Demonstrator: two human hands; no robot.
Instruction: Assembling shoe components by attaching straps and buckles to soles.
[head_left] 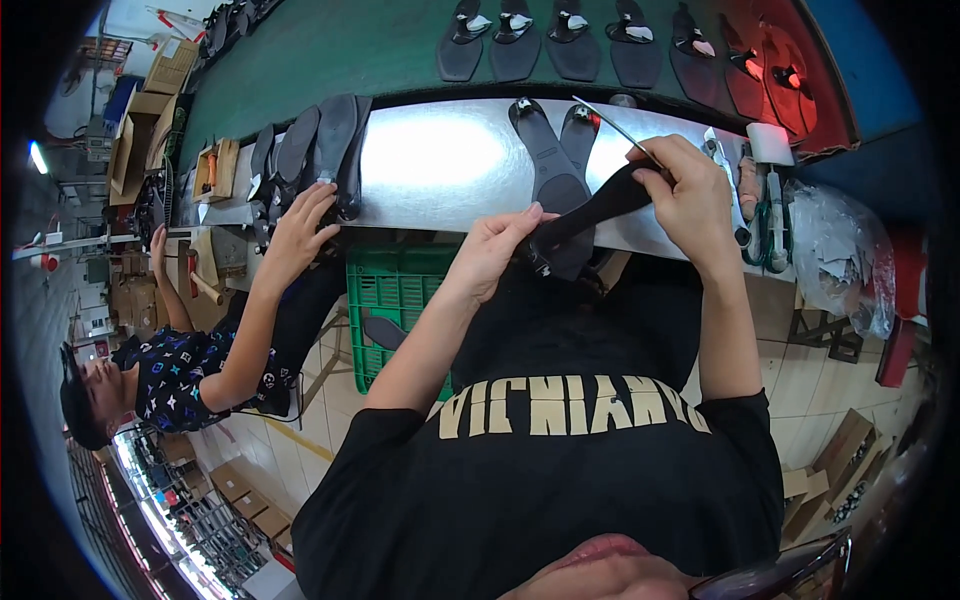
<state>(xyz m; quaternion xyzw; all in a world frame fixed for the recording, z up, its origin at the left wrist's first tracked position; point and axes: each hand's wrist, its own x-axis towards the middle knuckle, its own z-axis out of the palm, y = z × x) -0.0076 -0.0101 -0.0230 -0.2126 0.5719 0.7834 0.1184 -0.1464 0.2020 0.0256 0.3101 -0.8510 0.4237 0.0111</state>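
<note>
A dark sandal sole [597,212] is held at a slant above the near edge of the metal work table. At its left end, my left hand [484,256] grips it between thumb and fingers. My right hand [697,195] closes around the sole's other end and also holds a thin metal rod [615,125], its tip pointing up and left. Just beyond, two more soles lie crossed on the table, a grey-black sole [553,160] and a second sole [579,128], with shiny bits at their toe ends.
Several sandals [515,55] line the green belt [340,45] behind the table, those at right under red light. A co-worker's hand [300,225] touches stacked soles [335,140] at left. Hand tools [775,215] and a plastic bag [840,255] sit right; a green crate [390,290] stands below.
</note>
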